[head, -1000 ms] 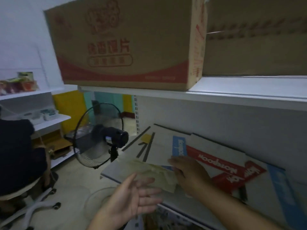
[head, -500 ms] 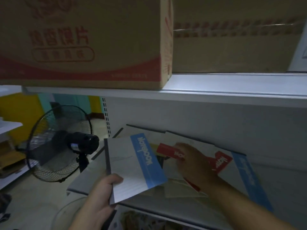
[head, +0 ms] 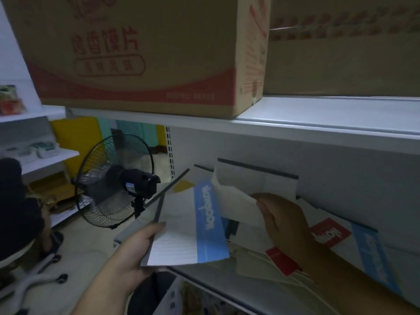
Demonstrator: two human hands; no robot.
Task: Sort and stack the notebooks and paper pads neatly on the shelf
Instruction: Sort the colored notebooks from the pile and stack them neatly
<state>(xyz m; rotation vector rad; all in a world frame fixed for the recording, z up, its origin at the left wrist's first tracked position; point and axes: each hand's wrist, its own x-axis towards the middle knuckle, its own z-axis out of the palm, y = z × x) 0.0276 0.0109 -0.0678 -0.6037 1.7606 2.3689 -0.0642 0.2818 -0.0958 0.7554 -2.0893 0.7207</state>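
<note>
In left hand (head: 129,258), blue notebook (head: 193,228); in right hand (head: 284,221), seemingly, pad (head: 254,183)

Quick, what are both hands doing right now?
Left hand: holding the blue-striped notebook by its corner.
Right hand: holding a white pad by its lower edge.

At 11 o'clock, a matt brown cardboard box (head: 136,53); under it, a smooth, faintly glossy white shelf (head: 318,114). At centre, a smooth paper-covered notebook (head: 188,233). At 9 o'clock, a fan (head: 113,183) with a black wire grille.
</note>
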